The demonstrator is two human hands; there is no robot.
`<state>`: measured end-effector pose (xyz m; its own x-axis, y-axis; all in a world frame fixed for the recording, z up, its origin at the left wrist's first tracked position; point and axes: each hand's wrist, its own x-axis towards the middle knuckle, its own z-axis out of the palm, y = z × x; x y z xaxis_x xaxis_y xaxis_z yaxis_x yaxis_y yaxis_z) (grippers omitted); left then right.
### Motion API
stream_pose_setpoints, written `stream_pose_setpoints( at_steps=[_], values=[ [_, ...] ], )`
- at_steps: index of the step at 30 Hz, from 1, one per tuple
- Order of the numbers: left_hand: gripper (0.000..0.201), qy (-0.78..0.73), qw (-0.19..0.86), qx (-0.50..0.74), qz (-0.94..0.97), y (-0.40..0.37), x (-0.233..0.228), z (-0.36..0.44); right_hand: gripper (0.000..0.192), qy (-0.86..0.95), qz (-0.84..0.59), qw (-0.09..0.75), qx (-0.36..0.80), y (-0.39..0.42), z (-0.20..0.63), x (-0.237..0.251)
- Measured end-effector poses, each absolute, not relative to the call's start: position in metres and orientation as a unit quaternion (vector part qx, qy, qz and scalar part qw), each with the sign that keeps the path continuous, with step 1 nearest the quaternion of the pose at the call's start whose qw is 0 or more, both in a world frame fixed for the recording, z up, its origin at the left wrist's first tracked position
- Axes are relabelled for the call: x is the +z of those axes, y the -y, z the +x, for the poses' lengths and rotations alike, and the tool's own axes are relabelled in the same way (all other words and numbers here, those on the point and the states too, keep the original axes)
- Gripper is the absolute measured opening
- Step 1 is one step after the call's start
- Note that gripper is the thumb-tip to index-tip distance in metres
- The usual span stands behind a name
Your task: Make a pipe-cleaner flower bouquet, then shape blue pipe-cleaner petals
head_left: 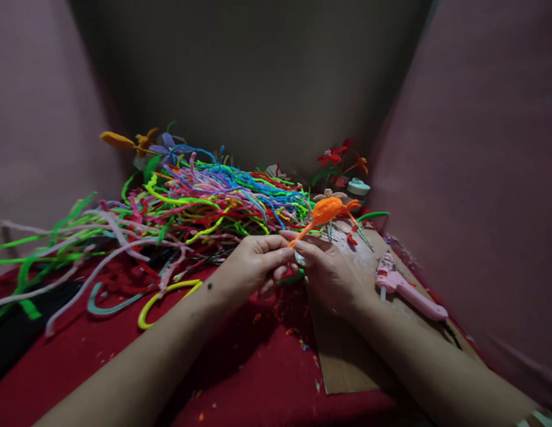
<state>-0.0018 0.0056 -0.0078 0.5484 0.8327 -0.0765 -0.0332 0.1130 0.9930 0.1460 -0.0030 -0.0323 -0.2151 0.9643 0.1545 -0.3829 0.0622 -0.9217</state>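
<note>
Both hands meet over the table's middle at the thin end of an orange pipe-cleaner piece (328, 210). It has a rounded, bulb-like body, a narrow neck towards me and small tufts at its far end. My left hand (257, 261) pinches the neck's tip between thumb and fingers. Against the same tip, the thumb and fingers of my right hand (329, 267) are closed too. A small whitish bit (299, 258) shows by the right thumb; I cannot tell what it is. Something green (292, 277) shows just below the hands.
A large heap of coloured pipe cleaners (222, 193) lies beyond my left hand. At right, a pink glue gun (407, 287) rests on a cardboard sheet (347, 362). Pipe-cleaner flowers (331, 156) and a pale-lidded jar (358, 187) stand behind. Scraps dot the red cloth (258, 379).
</note>
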Motion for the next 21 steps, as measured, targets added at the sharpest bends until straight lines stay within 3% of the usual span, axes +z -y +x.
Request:
stream_pose_setpoints(
  at_steps=[4,7,10,14,16,21],
  values=[
    [0.017,-0.257,0.775,0.271,0.510,-0.010,-0.008,-0.009,0.024,0.482,-0.305,0.544,0.615,0.005,0.146,-0.033],
    [0.020,-0.258,0.769,0.260,0.524,-0.009,-0.008,-0.007,0.022,0.470,-0.304,0.552,0.618,0.007,0.144,-0.034],
    [0.025,-0.336,0.633,0.298,0.630,-0.005,-0.011,0.000,0.018,0.457,-0.313,0.563,0.613,0.007,0.143,-0.035],
    [0.016,-0.382,0.292,0.391,0.784,-0.002,-0.022,0.006,0.016,0.465,-0.337,0.581,0.577,0.005,0.143,-0.037],
    [0.019,-0.389,0.236,0.394,0.798,-0.003,-0.026,0.005,0.019,0.477,-0.344,0.573,0.571,0.006,0.143,-0.036],
    [0.019,-0.410,0.451,0.386,0.692,-0.003,-0.016,0.007,0.026,0.497,-0.307,0.539,0.606,0.009,0.140,-0.022]
  ],
)
